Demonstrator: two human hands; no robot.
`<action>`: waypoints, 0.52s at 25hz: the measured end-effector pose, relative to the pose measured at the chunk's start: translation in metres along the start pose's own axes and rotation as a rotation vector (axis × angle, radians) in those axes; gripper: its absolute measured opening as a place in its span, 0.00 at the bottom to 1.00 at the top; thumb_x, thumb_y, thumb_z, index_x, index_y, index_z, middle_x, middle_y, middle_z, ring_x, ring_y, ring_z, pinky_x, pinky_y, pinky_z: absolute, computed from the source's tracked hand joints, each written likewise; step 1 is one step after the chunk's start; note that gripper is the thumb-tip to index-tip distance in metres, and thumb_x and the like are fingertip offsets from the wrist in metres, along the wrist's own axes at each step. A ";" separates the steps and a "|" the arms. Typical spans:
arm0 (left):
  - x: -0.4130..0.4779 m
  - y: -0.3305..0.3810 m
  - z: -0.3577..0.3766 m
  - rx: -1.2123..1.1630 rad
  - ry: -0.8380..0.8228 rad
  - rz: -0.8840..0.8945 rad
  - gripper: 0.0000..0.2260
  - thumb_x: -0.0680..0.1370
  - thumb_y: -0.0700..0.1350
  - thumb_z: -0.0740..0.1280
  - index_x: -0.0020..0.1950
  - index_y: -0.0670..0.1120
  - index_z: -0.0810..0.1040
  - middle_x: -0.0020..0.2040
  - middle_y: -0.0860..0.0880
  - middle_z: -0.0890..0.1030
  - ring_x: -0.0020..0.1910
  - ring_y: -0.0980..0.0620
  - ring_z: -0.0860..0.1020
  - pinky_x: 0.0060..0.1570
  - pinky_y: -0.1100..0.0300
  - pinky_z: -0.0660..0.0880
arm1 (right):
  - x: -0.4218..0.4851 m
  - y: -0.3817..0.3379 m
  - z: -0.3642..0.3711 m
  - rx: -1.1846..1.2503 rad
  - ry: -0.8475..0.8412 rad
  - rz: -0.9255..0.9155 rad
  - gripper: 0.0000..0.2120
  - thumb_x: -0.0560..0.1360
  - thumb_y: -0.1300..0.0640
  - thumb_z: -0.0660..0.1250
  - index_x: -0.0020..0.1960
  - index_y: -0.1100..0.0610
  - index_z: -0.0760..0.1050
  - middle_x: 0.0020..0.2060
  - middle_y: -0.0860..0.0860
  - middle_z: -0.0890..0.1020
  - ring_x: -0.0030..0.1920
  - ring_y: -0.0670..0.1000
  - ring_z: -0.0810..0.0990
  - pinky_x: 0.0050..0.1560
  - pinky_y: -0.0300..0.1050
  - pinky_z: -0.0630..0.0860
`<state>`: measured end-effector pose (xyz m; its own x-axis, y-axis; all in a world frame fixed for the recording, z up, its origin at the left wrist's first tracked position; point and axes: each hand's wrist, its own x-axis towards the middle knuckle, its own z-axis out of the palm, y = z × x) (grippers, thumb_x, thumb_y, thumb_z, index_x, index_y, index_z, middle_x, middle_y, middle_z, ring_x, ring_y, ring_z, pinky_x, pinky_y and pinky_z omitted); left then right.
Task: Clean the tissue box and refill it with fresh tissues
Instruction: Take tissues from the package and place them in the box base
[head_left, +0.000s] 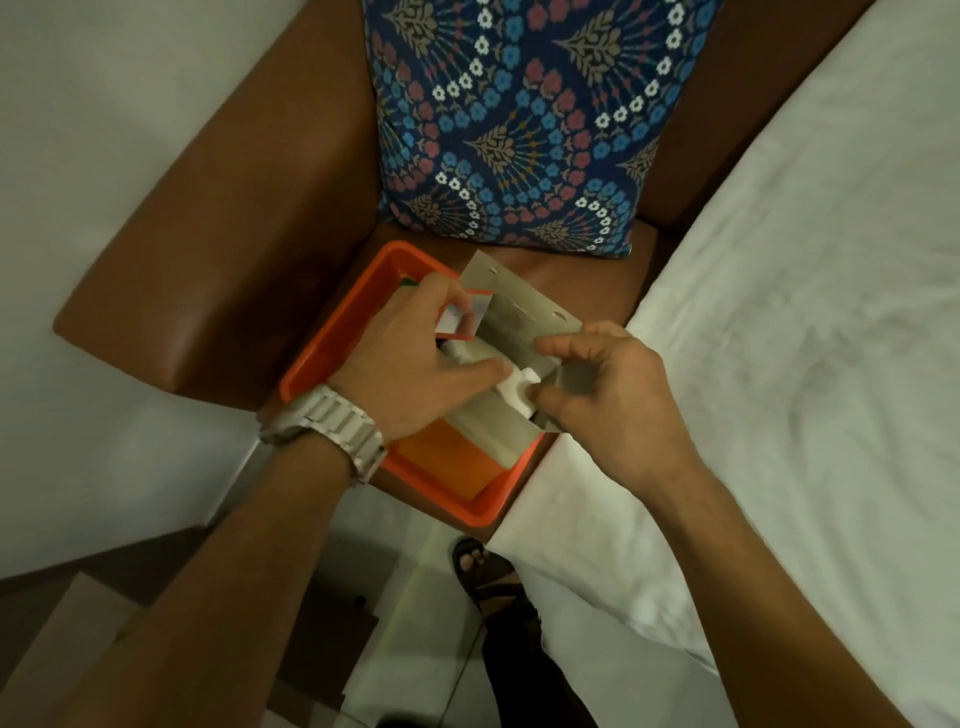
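Grey cardboard tissue box (519, 312), flaps open, sits in an orange tray (332, 332) on a brown armchair (218, 249). Right hand (613, 395) fingers pinch white tissues (519, 389) at the box mouth; left hand (410, 358) fingers clamp the box flap. Patterned cushion (519, 119) lies beyond the fingers.

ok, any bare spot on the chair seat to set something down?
Only a bare seat strip between the orange tray and the bed sheet, below the cushion. The tray is crowded: both hands work the cardboard box and tissues there.
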<state>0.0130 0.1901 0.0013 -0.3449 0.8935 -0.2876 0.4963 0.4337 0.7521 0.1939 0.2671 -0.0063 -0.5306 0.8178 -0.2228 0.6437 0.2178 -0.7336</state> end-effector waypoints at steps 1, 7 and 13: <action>-0.002 -0.001 0.005 0.078 0.064 0.040 0.21 0.68 0.55 0.75 0.54 0.54 0.69 0.53 0.54 0.73 0.47 0.56 0.75 0.41 0.60 0.72 | 0.001 0.000 0.001 -0.023 0.004 -0.014 0.22 0.70 0.58 0.79 0.63 0.53 0.81 0.50 0.42 0.75 0.50 0.43 0.76 0.43 0.22 0.69; -0.015 -0.001 0.017 0.325 0.245 0.250 0.06 0.75 0.44 0.57 0.50 0.53 0.64 0.61 0.50 0.72 0.32 0.46 0.75 0.23 0.58 0.69 | -0.004 -0.006 -0.001 -0.398 0.205 -0.165 0.20 0.69 0.58 0.78 0.59 0.46 0.82 0.61 0.50 0.73 0.61 0.53 0.68 0.55 0.47 0.67; -0.015 0.002 0.028 0.326 0.304 0.233 0.09 0.78 0.42 0.57 0.57 0.51 0.65 0.57 0.47 0.77 0.34 0.44 0.77 0.25 0.58 0.68 | 0.012 -0.026 -0.002 -0.584 -0.200 -0.090 0.16 0.76 0.50 0.71 0.64 0.47 0.79 0.52 0.50 0.84 0.52 0.54 0.80 0.54 0.51 0.74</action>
<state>0.0416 0.1813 -0.0096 -0.3881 0.9174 0.0883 0.7940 0.2841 0.5375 0.1720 0.2721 0.0110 -0.6534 0.6795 -0.3338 0.7570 0.5828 -0.2954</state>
